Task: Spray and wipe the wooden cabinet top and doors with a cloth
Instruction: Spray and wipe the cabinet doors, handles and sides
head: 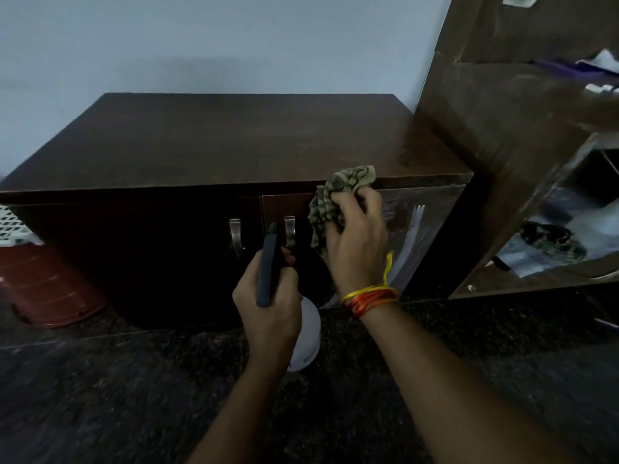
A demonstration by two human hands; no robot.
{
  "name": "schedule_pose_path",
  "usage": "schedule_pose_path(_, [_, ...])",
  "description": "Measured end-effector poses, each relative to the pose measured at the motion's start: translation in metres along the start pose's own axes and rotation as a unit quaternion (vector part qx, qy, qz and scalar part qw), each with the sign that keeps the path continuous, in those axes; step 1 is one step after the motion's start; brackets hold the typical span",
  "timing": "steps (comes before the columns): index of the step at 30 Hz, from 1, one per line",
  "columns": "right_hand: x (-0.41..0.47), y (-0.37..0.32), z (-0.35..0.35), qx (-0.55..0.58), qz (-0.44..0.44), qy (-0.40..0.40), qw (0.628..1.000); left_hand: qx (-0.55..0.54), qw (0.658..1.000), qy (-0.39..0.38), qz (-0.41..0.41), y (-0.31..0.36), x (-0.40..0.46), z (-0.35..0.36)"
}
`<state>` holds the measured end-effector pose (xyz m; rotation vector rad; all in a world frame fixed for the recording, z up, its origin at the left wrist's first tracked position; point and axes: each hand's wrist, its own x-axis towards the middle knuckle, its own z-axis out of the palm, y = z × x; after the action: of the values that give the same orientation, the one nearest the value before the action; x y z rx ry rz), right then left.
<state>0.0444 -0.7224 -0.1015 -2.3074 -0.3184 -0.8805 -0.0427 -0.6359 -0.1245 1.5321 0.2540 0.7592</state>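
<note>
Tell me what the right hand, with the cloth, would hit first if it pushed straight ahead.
Most likely the right cabinet door: the right hand presses the cloth toward its upper part, just below the top's edge. Whether they touch is unclear.

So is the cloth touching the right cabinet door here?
Touching. The head view shows the cloth, bunched in the right hand, pressed flat against the right door beside streaky wet marks.

Head camera looks steeply down, close, onto cabinet [234, 139] front.

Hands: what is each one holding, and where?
Left hand grips the white spray bottle at its dark trigger head; right hand clutches the bunched green patterned cloth.
</note>
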Motion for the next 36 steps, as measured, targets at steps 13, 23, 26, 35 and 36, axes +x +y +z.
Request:
schedule_pose_path(13, [0.0,0.03,0.006,0.011,0.022,0.047,0.999,0.014,1.0,0.004,0.002,-0.012,0.002,0.002])
schedule_pose_path(23, [-0.031,0.055,0.018,0.021,0.048,-0.018,0.998,0.015,1.0,-0.018,-0.013,-0.024,-0.003,0.002])
schedule_pose_path(26, [-0.01,0.038,0.012,0.034,0.018,0.042,0.998,0.02,1.0,-0.019,-0.01,-0.026,-0.002,0.004])
schedule_pose_path(35, [-0.043,0.06,0.038,0.024,0.041,-0.008,0.999,0.012,1.0,-0.023,-0.006,-0.039,-0.001,0.004])
schedule_pose_path(36, [-0.046,0.062,0.039,0.023,0.043,-0.019,0.999,0.012,1.0,-0.024,-0.008,-0.041,0.0,0.003])
